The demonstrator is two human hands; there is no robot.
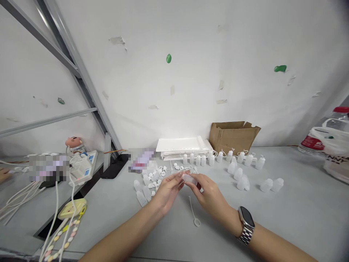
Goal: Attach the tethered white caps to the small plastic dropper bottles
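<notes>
A small translucent white plastic bottle (189,178) lies sideways between my two hands above the grey table. The fingers of my left hand (171,187) close around its left end. My right hand (205,189), with a watch on its wrist, grips the other end between thumb and fingers. Below them on the table lies a white ring strap (196,221) with a thin tail. Left of my left hand are several loose bottles (141,198) and a scatter of small white caps (163,171). Fingers partly hide the held bottle's ends.
Several capped bottles (211,160) stand in a row before a stack of white packets (181,145) and a cardboard box (236,136). More bottles (266,185) stand at right. A power strip (84,169) and cables lie left; a large jug (336,145) stands far right.
</notes>
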